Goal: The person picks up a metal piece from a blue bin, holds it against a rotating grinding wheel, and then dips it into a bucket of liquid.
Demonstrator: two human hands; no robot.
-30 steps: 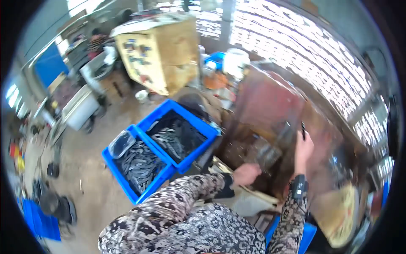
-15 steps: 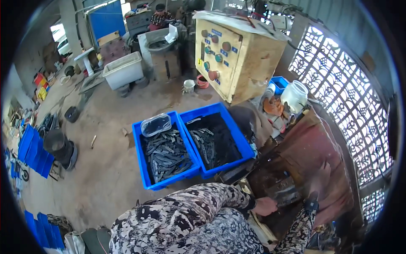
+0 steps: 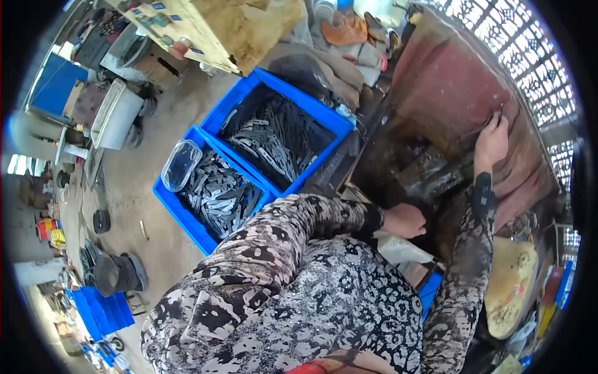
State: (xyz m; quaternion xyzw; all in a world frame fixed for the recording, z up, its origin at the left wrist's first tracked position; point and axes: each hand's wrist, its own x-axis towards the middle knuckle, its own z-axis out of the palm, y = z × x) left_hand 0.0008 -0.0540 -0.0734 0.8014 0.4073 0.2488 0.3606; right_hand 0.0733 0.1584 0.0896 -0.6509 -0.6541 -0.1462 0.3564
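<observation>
My right hand (image 3: 491, 146) is raised in front of a dark red cloth (image 3: 445, 68), fingers pinched on a thin dark piece (image 3: 501, 112) that pokes up past the fingertips. Closed and lower down, my left hand (image 3: 405, 220) rests at the near edge of a dark, wet work area; whatever its fingers hold is hidden. Between and beyond the hands lies a wet, dark metal block (image 3: 431, 171). Left of it stand two blue bins, the farther one (image 3: 324, 156) with many dark flat metal strips (image 3: 268, 143), the nearer one (image 3: 180, 215) with more strips (image 3: 218, 196).
A clear plastic tub (image 3: 182, 166) sits on the nearer bin's corner. A cream control cabinet (image 3: 261, 31) stands beyond the bins. Orange cloth (image 3: 344, 31) lies at the far side. Below my right arm is a worn yellowish pad (image 3: 509, 287). Blue racks (image 3: 103, 308) stand at left.
My view has turned toward the right and down. My right hand, blurred before, now shows pinching a thin dark piece at the red cloth. My left hand stays by the work area's near edge.
</observation>
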